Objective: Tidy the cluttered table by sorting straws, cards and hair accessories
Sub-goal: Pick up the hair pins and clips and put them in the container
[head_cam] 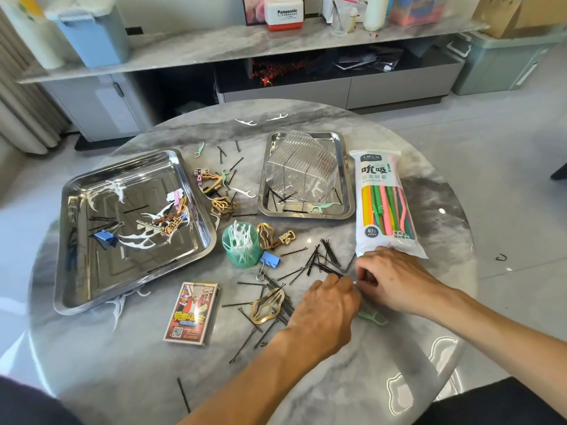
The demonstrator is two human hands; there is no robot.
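Observation:
A bag of coloured straws [385,207] lies at the right of the round table. My right hand [399,280] and my left hand [328,305] meet just below the bag, fingers pinched together over a pile of black hairpins [325,259]; what they pinch is too small to tell, perhaps a white floss pick. A card box [191,312] lies at the front left. A gold hair clip [266,305] rests among pins beside my left hand. The large steel tray [76,271] holds hair clips, pins and floss picks.
A smaller steel tray [346,185] holds a clear ribbed container [299,167]. A green cup of floss picks [241,243] and a blue binder clip [269,259] stand mid-table. A green floss pick [372,317] lies under my right wrist. A marble cabinet runs behind.

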